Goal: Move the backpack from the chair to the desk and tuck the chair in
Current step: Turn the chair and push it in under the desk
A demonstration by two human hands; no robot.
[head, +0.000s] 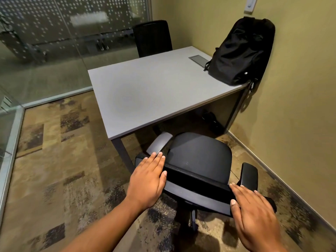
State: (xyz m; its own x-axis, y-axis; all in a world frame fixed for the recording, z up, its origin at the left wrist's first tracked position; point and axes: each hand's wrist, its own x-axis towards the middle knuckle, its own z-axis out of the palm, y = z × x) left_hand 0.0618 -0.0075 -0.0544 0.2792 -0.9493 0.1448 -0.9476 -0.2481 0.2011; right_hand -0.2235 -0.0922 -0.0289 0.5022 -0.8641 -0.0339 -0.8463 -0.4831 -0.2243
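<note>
The black backpack point(241, 53) stands on the grey desk point(145, 95) at its right end, leaning against the wall. A black office chair point(198, 155) with grey armrests sits in front of the desk's near edge, its seat facing the desk and mostly outside it. My left hand point(147, 179) lies flat on the left end of the chair's backrest top, fingers together. My right hand point(254, 213) rests flat on the right end of the backrest. Neither hand's fingers curl around the backrest.
A second black chair point(152, 38) stands behind the desk's far side. A metal cable hatch point(198, 60) is set in the desktop. The olive wall point(298, 106) runs close on the right; a glass partition point(54, 42) closes the left. Patterned carpet point(60, 170) covers the floor.
</note>
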